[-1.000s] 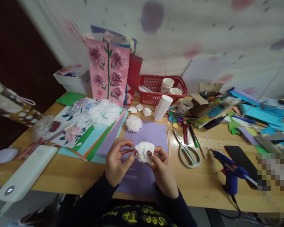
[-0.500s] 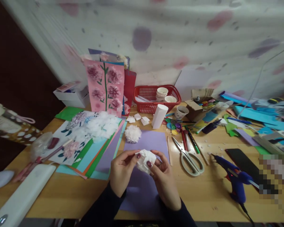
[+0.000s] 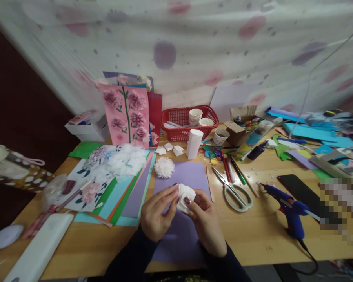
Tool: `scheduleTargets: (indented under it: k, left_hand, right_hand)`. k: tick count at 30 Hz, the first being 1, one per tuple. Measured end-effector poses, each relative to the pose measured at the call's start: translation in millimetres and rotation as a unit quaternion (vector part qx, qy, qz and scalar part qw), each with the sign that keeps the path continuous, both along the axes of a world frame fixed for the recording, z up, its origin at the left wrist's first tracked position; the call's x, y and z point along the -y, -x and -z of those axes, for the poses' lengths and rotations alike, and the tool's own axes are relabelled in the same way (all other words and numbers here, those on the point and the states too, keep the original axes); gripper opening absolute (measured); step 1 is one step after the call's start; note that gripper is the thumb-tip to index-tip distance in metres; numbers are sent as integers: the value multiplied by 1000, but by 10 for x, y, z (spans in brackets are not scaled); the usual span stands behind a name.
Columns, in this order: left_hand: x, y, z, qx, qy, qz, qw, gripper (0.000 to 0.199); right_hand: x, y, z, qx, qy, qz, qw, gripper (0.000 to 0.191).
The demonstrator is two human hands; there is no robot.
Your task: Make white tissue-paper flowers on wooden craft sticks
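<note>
Between both hands is a crumpled white tissue paper flower (image 3: 184, 197), held above a purple sheet of paper (image 3: 179, 235). My left hand (image 3: 158, 211) pinches its left edge between thumb and fingertips. The fingers of my right hand (image 3: 205, 213) curl behind the flower, with the thumb pressed on its front. Just beyond them, a fluffy, fully spread white paper flower (image 3: 164, 167) rests on the far left corner of the purple sheet. A white paper roll (image 3: 194, 144) stands upright behind the sheet, beside several small white paper squares (image 3: 178, 150).
Scissors (image 3: 233, 192), markers (image 3: 237, 169) and a blue glue gun (image 3: 288, 207) lie to the right. Coloured paper sheets (image 3: 129, 196) are fanned out on the left. Behind stand a red basket (image 3: 176, 134) holding paper cups and a pink flower card (image 3: 125, 113).
My left fingers have shifted up along the flower's left edge, and the thumb has moved with them. My right hand keeps its grip. The camera view has turned slightly.
</note>
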State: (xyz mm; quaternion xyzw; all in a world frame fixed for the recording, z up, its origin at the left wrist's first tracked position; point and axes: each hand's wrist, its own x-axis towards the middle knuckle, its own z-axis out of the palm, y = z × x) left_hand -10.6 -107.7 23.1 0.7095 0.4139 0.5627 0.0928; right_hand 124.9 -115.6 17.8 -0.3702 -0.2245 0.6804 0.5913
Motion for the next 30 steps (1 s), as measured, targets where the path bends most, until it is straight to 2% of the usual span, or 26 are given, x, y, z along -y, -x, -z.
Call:
scheduleTargets:
  k: [2, 4, 6, 8, 10, 13, 15, 17, 21, 22, 27, 28, 30]
  left_hand:
    - [-16, -6, -51, 81, 123, 13, 989, 17]
    - [-52, -1, -100, 177, 259, 43, 949, 3]
    - [-99, 14, -138, 248, 369, 95, 891, 13]
    - [-134, 27, -160, 266, 437, 149, 846, 29]
    - [-146, 22, -165, 251, 459, 174, 834, 35]
    - [-126, -23, -145, 237, 451, 161, 846, 26]
    - [-103, -61, -120, 260, 441, 155, 845, 22]
    - [-81, -90, -93, 319, 443, 177, 819, 21]
    - [-53, -111, -72, 438, 484, 288, 701, 32]
    - [-50, -110, -78, 446, 492, 305, 683, 35]
    - [-63, -111, -141, 422, 526, 318, 666, 56]
    - [-63, -122, -146, 414, 540, 317, 661, 55]
    - [-53, -164, -140, 413, 554, 295, 661, 49]
  right_hand:
    - [-2, -40, 3, 7, -7, -5, 1000, 26]
    - [1, -88, 10, 20, -13, -16, 1000, 27]
    - [5, -137, 16, 36, -24, -31, 999, 29]
    - [6, -182, 18, 54, -32, -54, 997, 30]
    - [3, -213, 14, 75, -39, -71, 994, 28]
    - [-9, -228, 6, 102, -49, -66, 991, 23]
    - [-18, -226, 5, 98, -53, -68, 991, 22]
    - [-25, -223, 8, 83, -51, -92, 991, 25]
    - [-34, -234, -11, 70, -58, -142, 986, 27]
    - [-36, -239, -23, 72, -62, -148, 984, 27]
    - [-53, -243, -108, 84, -65, -226, 968, 24]
    - [-58, -233, -117, 91, -64, -220, 969, 24]
    - [-64, -200, -113, 107, -64, -162, 979, 26]
